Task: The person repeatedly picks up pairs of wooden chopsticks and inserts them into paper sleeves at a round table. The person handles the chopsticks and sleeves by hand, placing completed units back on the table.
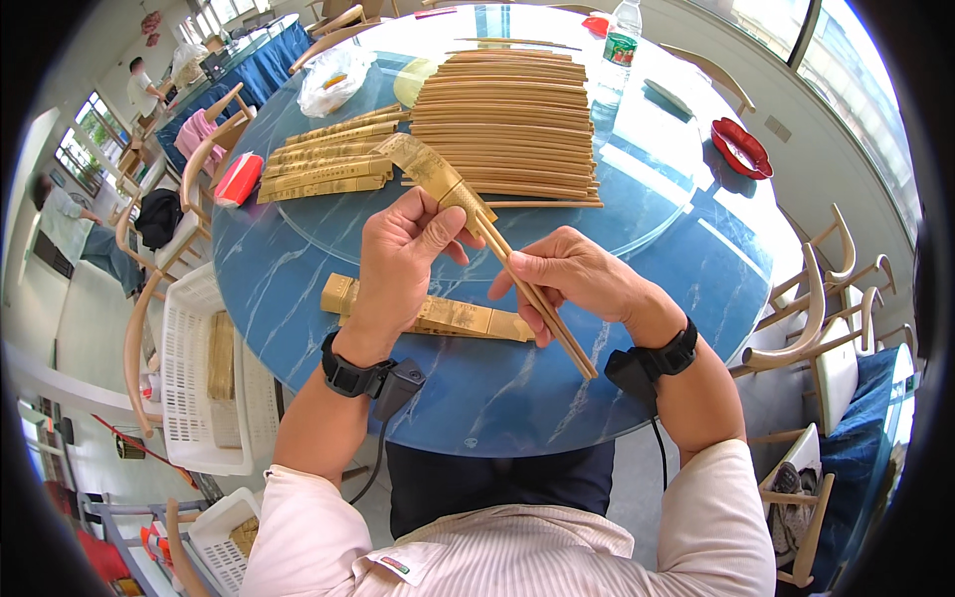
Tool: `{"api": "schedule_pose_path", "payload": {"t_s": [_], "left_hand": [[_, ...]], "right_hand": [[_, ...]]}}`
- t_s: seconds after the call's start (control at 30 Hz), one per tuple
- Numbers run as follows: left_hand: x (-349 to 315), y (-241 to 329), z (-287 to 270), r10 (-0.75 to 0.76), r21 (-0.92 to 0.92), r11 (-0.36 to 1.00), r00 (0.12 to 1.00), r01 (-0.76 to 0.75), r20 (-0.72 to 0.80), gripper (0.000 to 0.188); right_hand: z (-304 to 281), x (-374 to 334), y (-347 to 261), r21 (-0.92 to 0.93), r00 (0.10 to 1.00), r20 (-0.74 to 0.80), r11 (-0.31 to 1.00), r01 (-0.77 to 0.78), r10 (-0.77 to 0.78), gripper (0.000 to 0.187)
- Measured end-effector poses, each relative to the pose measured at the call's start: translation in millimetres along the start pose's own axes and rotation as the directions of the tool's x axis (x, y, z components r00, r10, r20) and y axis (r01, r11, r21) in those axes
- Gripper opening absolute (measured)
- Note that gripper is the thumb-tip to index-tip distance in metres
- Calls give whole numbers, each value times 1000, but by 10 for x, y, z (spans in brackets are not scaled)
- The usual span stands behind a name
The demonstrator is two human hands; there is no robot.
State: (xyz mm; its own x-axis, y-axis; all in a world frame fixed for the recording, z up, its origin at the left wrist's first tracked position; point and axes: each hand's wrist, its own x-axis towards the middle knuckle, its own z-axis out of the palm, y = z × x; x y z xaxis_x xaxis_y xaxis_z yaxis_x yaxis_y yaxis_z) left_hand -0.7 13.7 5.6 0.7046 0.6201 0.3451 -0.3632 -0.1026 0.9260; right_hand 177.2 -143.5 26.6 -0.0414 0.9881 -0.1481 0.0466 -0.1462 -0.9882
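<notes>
A gold printed paper chopstick sleeve [428, 169] is pinched in my left hand [396, 261], thumb on top. From its lower end a pair of wooden chopsticks [565, 336] sticks out, slanting down to the right. My right hand [582, 277] is closed around these chopsticks, below the sleeve. Under my hands, several more gold sleeves [468, 316] lie on the blue table, partly hidden by my left wrist. Beyond my hands is a broad stack of loose wooden chopsticks [505, 119]. To its left, flat gold sleeves [323, 167] are spread in an overlapping pile.
On the round blue table [288, 298] are a water bottle [621, 45], a red scalloped dish [741, 149], a plastic bag [335, 80] and a red-and-white packet [239, 179]. White crates [199, 398] stand at left, wooden chairs [821, 289] at right. Two people are far left.
</notes>
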Motion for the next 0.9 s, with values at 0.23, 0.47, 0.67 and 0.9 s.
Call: {"api": "schedule_pose_path", "payload": {"t_s": [0.23, 0.47, 0.67, 0.9], "left_hand": [[-21, -65, 32, -247, 125, 966, 951, 227, 187, 19], [9, -21, 99, -134, -230, 966, 990, 121, -41, 25], [157, 2, -240, -152, -550, 834, 933, -57, -327, 17], [254, -31, -556, -82, -691, 702, 946, -170, -315, 31]], "right_hand": [[-27, 108, 137, 98, 989, -125, 993, -69, 81, 50], [99, 115, 85, -110, 995, -101, 994, -20, 8, 42], [140, 118, 83, -192, 995, -88, 979, -69, 53, 24], [164, 148, 97, -231, 994, -37, 967, -110, 104, 23]]}}
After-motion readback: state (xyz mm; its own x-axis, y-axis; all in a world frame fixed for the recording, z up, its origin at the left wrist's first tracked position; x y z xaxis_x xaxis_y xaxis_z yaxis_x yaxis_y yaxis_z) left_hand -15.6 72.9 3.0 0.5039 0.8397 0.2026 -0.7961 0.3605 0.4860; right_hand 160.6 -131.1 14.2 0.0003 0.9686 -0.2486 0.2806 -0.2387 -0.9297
